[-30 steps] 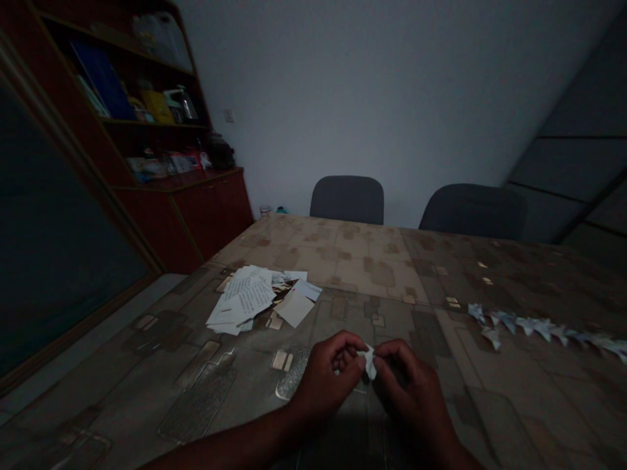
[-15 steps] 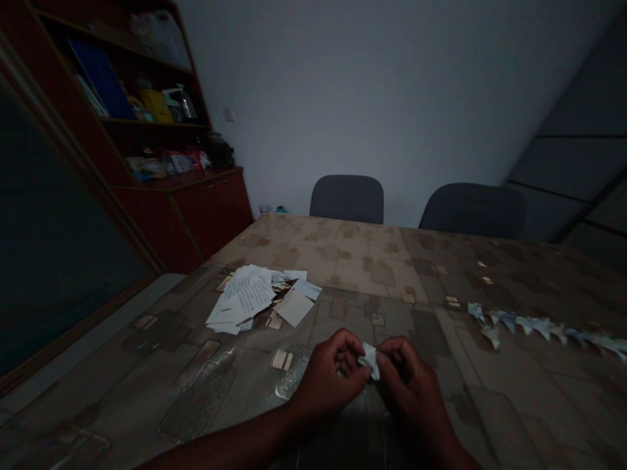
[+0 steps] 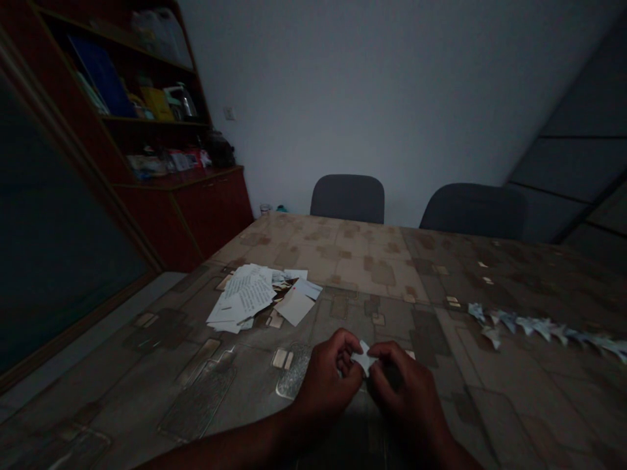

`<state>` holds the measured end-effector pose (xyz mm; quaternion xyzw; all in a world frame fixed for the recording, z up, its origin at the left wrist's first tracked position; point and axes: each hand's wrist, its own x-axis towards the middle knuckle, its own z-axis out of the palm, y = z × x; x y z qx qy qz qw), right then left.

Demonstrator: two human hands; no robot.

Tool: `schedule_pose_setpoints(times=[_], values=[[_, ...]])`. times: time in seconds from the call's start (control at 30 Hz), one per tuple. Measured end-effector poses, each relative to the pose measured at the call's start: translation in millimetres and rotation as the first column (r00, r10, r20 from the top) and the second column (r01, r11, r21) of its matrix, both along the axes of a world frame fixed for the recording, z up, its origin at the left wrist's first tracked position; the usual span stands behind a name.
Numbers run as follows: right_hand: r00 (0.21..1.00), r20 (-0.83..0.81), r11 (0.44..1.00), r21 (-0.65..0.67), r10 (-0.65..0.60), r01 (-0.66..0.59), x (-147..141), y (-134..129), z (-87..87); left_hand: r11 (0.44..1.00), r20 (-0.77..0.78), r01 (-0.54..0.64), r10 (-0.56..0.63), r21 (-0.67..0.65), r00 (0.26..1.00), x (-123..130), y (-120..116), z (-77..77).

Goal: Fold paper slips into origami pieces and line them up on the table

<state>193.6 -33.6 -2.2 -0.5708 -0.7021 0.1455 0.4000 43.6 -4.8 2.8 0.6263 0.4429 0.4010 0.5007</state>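
A small folded white paper [image 3: 364, 358] with pointed corners is held above the near part of the table. My left hand [image 3: 329, 369] pinches its left side between thumb and forefinger, the other fingers curled. On its right side, my right hand [image 3: 409, 385] grips it with thumb and forefinger. To the left lies a loose pile of printed paper pieces [image 3: 245, 295], with a blank cream piece [image 3: 294, 307] at its right edge. A row of several folded paper shapes [image 3: 539, 328] stretches along the right of the table.
The table [image 3: 343, 251] has a patterned cover. Two grey chairs [image 3: 347, 198] [image 3: 473, 209] stand at its far side. A red cabinet [image 3: 215, 209] with filled shelves is at the back left, beside a pale wall.
The folded paper has turned and now shows a flatter, four-pointed face. My right thumb and fingers have shifted slightly on its right side.
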Motion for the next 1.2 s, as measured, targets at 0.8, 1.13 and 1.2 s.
schedule_pose_setpoints(times=[0.8, 1.13, 1.2], values=[[0.995, 0.082, 0.980, 0.182, 0.064, -0.078, -1.5, 0.5, 3.4, 0.990, 0.139, -0.025, 0.044, -0.136, 0.989, 4.9, 1.2, -3.7], [0.999, 0.043, 0.995, 0.100, 0.001, -0.005, 1.2, 0.7, 3.8, 0.991, 0.087, 0.026, -0.014, -0.131, 0.996, 5.0, -2.1, 2.9], [0.997, 0.071, 0.992, 0.118, 0.032, -0.040, 2.2, 1.4, 3.9, 0.989, 0.095, 0.026, -0.012, -0.148, 0.995, 4.7, -2.1, 2.4]])
